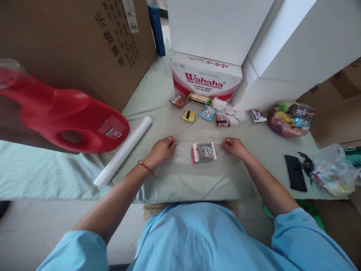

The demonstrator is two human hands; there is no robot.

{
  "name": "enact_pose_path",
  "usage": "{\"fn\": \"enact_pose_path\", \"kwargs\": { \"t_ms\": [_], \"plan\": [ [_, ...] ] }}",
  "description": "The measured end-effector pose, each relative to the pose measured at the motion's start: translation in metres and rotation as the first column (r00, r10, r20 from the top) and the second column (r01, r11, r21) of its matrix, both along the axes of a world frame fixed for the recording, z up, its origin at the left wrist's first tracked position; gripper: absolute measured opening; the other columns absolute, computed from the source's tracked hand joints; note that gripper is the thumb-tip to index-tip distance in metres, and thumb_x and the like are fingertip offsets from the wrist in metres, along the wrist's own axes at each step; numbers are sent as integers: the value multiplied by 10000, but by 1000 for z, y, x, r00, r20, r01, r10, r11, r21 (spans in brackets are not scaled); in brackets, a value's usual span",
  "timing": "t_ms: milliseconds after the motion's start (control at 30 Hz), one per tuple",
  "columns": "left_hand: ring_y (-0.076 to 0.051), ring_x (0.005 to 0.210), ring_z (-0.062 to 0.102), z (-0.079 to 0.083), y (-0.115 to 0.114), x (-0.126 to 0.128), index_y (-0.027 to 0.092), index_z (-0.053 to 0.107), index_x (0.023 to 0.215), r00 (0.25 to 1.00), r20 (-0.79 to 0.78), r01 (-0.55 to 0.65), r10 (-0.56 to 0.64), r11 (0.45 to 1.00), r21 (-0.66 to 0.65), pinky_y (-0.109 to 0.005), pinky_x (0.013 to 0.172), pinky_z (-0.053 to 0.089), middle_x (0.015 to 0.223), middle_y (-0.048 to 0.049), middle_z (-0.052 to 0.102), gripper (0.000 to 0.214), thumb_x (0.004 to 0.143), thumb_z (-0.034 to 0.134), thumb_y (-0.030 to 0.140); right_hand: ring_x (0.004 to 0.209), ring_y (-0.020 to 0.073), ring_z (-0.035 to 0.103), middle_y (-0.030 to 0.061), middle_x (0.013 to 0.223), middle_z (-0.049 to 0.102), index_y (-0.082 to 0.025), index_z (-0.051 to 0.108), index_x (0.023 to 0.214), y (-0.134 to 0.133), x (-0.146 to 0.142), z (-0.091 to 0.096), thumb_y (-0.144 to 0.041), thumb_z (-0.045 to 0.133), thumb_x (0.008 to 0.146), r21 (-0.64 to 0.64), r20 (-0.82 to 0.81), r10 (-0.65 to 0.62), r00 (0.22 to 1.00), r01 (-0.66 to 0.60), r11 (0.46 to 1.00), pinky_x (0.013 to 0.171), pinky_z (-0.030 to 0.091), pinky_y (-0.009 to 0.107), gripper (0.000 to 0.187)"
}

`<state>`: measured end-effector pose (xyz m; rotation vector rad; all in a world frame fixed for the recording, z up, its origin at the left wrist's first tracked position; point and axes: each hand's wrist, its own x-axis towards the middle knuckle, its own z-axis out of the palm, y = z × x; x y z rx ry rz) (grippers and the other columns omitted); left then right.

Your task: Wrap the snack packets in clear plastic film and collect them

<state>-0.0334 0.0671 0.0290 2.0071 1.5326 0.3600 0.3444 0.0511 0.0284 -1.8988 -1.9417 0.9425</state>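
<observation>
A clear plastic bag (182, 156) lies stretched on the cloth in front of me. My left hand (164, 149) pinches its left edge, and my right hand (233, 146) pinches its right edge. Inside or on top of the bag, I cannot tell which, sits a small snack packet (205, 152) with a dark see-through middle and white ends. A bit of red packaging (193, 155) shows at its left side. Just beyond the bag are a yellow packet (188, 116), a blue triangular packet (208, 113) and a red-brown packet (222, 121).
A white plastic roll (124, 151) lies left, beside a large red jug (73, 116). A Wahaha carton (207, 77) stands behind the snacks. On the right are a bowl of snacks (275, 124), a black phone (295, 173), keys (307, 163) and a filled plastic bag (332, 171).
</observation>
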Motion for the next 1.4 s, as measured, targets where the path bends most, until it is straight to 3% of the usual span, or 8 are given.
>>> {"fn": "enact_pose_path", "kwargs": {
  "t_ms": [100,233,300,467,667,867,1100,1400],
  "plan": [
    [-257,894,630,4,-10,-5,202,632,970,994,23,-113,111,980,161,-405,875,522,978,-99,667,205,922,506,357,671,151,558,15,728,670,-198,701,865,-3,-5,-6,-410,585,934,6,183,21,983,-23,1000,616,330,248,251],
    [-316,1085,609,29,-44,1,174,651,1046,934,128,-346,333,758,553,-516,1016,484,1073,-159,658,188,956,515,269,727,167,599,40,844,735,-214,728,944,-7,-11,-7,-432,590,973,14,320,11,947,-16,1000,614,307,259,260],
    [-294,1074,617,42,-65,20,194,655,1076,960,158,-276,230,710,647,-501,1009,489,1066,-137,680,160,961,547,219,739,173,606,49,869,748,-213,729,962,-8,-14,-7,-421,595,979,16,351,11,936,-17,1000,610,296,266,248],
    [-248,1244,618,37,-88,90,221,647,1308,962,82,164,-259,794,585,-431,1071,499,1321,-120,697,349,1003,489,161,761,173,617,53,875,747,-201,719,955,-11,-15,-8,-378,607,968,24,323,27,946,-37,999,625,316,264,210],
    [-288,1350,570,6,-61,119,174,634,1374,950,-176,296,-256,917,266,-470,1057,489,1457,-131,655,380,1033,466,163,740,185,603,52,853,730,-216,728,966,-4,1,9,-326,602,947,-32,342,105,934,-100,994,642,363,275,169],
    [-269,1385,527,6,-61,117,197,600,1424,927,-246,339,-283,913,227,-435,1021,481,1477,-118,639,403,1051,450,176,1129,325,590,190,1202,693,-167,711,1191,39,-34,25,-261,530,993,331,406,101,908,-249,910,916,466,399,284],
    [-301,1303,524,8,-69,120,210,628,1399,935,-279,292,-218,920,260,-455,1001,459,1385,-143,641,387,1044,475,193,1043,312,643,181,1037,747,-101,727,1201,82,-90,15,-239,747,870,69,338,302,891,-344,936,895,465,363,359],
    [-305,1146,620,9,-73,123,184,652,1382,932,-293,283,-212,932,226,-449,925,470,1150,-153,735,392,1038,463,165,860,181,671,51,942,766,-221,795,1166,30,-66,37,-198,543,982,210,-24,595,803,-578,789,809,464,262,313]
  ]
}}
